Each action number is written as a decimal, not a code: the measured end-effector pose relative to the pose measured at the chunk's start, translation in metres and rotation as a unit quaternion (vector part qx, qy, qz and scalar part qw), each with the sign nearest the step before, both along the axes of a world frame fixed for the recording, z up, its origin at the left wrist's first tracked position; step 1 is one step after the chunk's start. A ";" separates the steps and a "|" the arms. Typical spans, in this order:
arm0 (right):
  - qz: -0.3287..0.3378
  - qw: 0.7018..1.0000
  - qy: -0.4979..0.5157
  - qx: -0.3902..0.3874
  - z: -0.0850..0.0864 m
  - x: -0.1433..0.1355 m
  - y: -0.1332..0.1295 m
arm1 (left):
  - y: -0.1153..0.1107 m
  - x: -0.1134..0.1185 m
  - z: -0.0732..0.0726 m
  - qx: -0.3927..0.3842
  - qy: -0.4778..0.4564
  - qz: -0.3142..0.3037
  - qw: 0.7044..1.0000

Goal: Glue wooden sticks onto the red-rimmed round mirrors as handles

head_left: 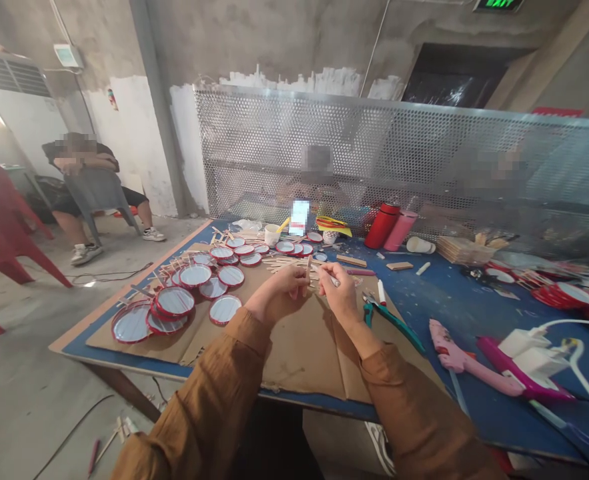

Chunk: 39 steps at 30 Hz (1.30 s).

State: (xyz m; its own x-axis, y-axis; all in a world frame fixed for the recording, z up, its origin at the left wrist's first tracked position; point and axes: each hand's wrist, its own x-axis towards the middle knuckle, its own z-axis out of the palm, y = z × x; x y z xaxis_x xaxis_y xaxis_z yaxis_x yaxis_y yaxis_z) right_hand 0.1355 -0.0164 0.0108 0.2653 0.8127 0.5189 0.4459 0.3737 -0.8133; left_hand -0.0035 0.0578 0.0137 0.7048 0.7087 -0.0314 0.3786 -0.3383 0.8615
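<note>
Over the cardboard sheet (301, 353), my left hand (290, 285) pinches a thin wooden craft stick (309, 265) that stands upright between thumb and fingers. Close beside it on the right, my right hand (338, 288) is closed in a pinch; a small pale thing shows at its fingertips, too small to name. Behind both hands lies a spread of loose wooden sticks (274, 265). To the left are several round discs with red rims (225, 309), some stacked, some with sticks attached. Just right of my right hand rest teal-handled pliers (397, 325) and a white marker-like tube (381, 292).
A pink glue gun (467, 360) and a magenta power strip (534, 380) with white plugs lie at right. Red-rimmed pieces (564, 293) pile up behind them. A phone (299, 217), cups and a red bottle (382, 225) stand along a perforated metal screen (264, 147). A person sits far left.
</note>
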 end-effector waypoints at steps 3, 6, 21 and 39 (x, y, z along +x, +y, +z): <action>0.007 1.000 -0.014 0.002 0.000 0.000 0.001 | 0.002 0.001 -0.004 -0.001 -0.003 -0.004 1.000; 0.001 1.000 -0.011 -0.002 0.000 0.001 0.001 | 0.005 0.003 -0.007 -0.002 -0.007 -0.001 1.000; 0.005 1.000 0.013 0.004 0.001 0.006 0.003 | 0.004 0.004 -0.006 -0.016 -0.010 0.005 1.000; 0.003 1.000 -0.015 -0.013 0.000 0.006 0.003 | 0.006 0.006 -0.010 -0.001 -0.010 0.011 1.000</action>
